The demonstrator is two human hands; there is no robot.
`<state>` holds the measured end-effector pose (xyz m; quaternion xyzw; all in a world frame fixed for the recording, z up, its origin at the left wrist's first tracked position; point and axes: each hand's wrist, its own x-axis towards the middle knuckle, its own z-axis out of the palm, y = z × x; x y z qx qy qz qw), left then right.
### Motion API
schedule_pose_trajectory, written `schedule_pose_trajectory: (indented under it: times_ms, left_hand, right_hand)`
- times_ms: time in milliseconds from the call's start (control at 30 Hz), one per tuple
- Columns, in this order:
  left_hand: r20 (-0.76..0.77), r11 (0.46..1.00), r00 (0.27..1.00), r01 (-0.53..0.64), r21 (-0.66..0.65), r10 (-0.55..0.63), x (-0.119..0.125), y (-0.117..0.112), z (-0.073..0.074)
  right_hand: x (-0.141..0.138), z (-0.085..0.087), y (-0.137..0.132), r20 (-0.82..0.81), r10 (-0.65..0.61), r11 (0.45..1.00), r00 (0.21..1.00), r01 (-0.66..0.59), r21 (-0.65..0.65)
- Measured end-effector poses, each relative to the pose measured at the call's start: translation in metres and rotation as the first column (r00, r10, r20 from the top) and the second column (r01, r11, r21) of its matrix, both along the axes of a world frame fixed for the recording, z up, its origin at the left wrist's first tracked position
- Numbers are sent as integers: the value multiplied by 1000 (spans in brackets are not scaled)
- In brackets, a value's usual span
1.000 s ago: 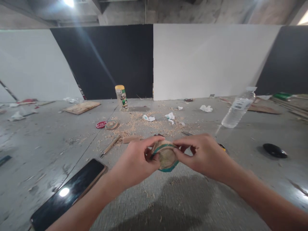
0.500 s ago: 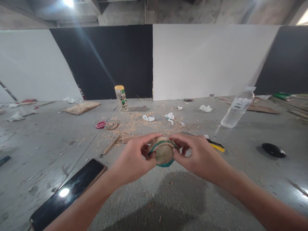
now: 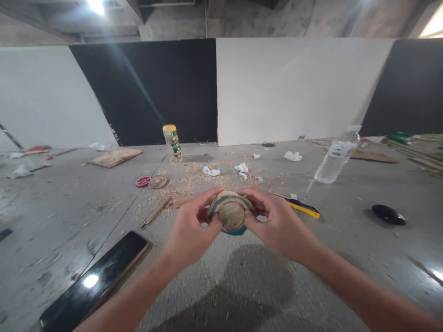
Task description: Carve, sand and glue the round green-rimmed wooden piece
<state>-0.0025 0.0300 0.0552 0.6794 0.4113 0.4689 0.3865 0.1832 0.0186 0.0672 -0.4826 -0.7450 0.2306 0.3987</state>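
Note:
Both my hands hold a round wooden piece with a green band around its rim, lifted above the grey floor. My left hand grips its left side with thumb and fingers curled round it. My right hand grips its right side the same way. A yellow utility knife lies just beyond my right hand. A wooden-handled tool and a small wood block lie beyond my left hand among wood shavings.
A dark phone lies at the lower left. A yellow-capped bottle, a red lid, a wooden disc, a tilted water bottle, a black oval object and a wooden board sit farther off.
My hands have drawn the wooden piece slightly left and up, turning it between the fingers. The yellow knife, hidden by my right hand a second ago, now shows.

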Motion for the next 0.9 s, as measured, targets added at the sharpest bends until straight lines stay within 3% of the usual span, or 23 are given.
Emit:
schedule_pose_trajectory:
  times_ms: [467,900]
  left_hand:
    - [19,999,1000,-9,36,8,-1,-2,5]
    - [68,998,998,-21,55,17,-2,-1,3]
  right_hand:
    - [-1,-4,2,-233,135,986,963,-154,-63]
    - [-10,-16,1,-337,124,992,933,-120,33]
